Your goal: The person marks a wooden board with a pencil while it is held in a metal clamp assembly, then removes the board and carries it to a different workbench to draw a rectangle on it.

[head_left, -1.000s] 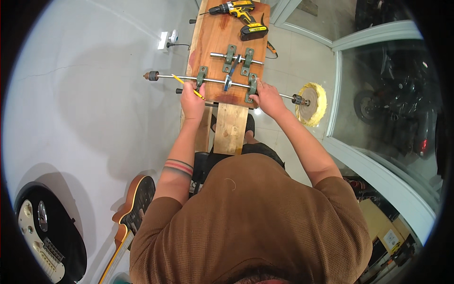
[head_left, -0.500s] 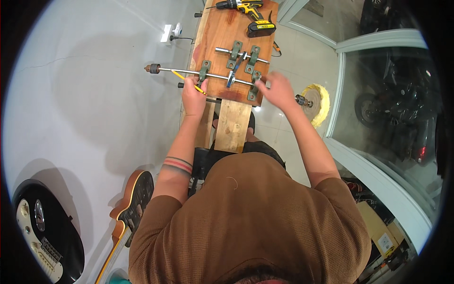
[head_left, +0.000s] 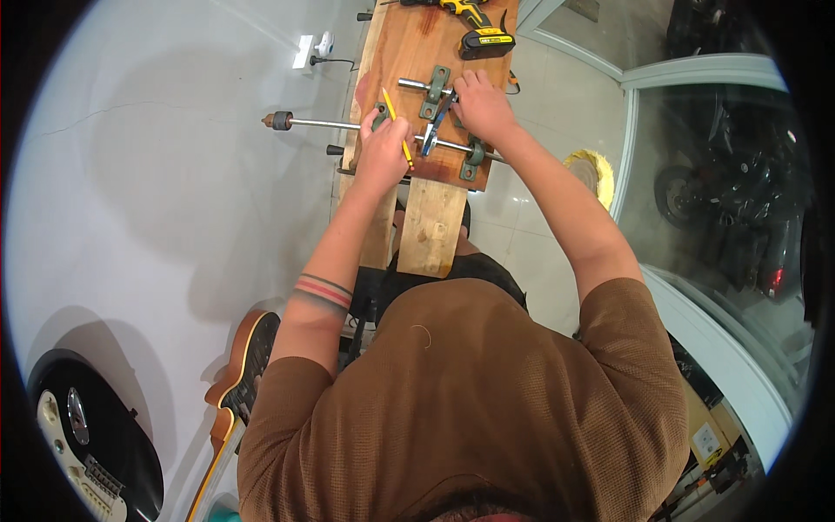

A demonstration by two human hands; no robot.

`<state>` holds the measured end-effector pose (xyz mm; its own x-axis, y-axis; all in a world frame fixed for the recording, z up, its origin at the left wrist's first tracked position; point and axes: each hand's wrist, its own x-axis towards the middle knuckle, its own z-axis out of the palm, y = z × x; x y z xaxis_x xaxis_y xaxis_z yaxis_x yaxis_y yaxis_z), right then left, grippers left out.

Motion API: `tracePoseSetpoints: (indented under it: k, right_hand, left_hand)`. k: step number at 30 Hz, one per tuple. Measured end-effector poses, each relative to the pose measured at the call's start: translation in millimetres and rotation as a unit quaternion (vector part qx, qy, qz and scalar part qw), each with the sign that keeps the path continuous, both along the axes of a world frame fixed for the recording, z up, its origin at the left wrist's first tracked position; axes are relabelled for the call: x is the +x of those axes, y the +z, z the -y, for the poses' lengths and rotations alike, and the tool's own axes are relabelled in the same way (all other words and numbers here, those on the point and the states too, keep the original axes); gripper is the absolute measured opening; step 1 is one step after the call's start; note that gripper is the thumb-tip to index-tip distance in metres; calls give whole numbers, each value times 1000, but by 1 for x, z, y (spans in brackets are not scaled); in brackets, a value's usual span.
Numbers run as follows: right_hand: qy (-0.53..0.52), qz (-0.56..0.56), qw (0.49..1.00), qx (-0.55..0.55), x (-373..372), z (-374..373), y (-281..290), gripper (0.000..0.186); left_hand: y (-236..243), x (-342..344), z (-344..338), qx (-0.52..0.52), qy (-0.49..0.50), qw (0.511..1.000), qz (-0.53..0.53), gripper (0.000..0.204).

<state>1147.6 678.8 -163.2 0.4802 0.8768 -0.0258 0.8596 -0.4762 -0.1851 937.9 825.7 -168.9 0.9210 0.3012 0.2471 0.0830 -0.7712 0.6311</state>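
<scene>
Long shaft [head_left: 326,124] is seen crossing the upper centre of the frame, sloping gently down toward the right. Its surface is smooth, bright and metallic; the left end projects past the edge of the reddish-brown wooden worktop [head_left: 398,56] and is fitted with a dark, ribbed chuck [head_left: 277,121]. The middle of the shaft is partly hidden by the left hand [head_left: 387,148].

The left hand is closed around a slim yellow pencil [head_left: 390,106], held with its point toward the top of the frame, beside a green bearing block that is largely covered. The right hand [head_left: 472,94] is partly curled, fingers bent, at the upper end of the dark and blue belt [head_left: 434,132]; whether the belt is gripped or only touched cannot be told.

The belt is run at a slant between the long shaft and a parallel short shaft [head_left: 411,83], also of bright metal. The short shaft is carried by a green bearing block [head_left: 436,91] with rounded, bolt-holed feet. A similar lower block [head_left: 472,160] is mounted near the worktop's lower right corner. A round wheel [head_left: 595,172], tan-faced with a fluffy yellow rim, is partly hidden by the right forearm.
</scene>
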Motion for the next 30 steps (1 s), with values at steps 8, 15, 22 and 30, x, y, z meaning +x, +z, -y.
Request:
tracePoseSetpoints:
  k: [8, 15, 22, 30]
  right_hand:
    - [16, 21, 1000, 0, 0, -27, -5, 32]
    - [9, 31, 999, 7, -2, -29, -5, 35]
    - [8, 31, 999, -27, 0, -31, -1, 38]
    - [1, 39, 994, 101, -2, 3, 14, 41]
  left_hand:
    - [-3, 3, 5, 26, 15, 1000, -3, 24]
    - [-5, 3, 8, 28, 26, 999, -12, 30]
    - [-1, 3, 7, 31, 27, 999, -12, 30]
    - [27, -35, -3, -3, 30, 990, 138, 15]
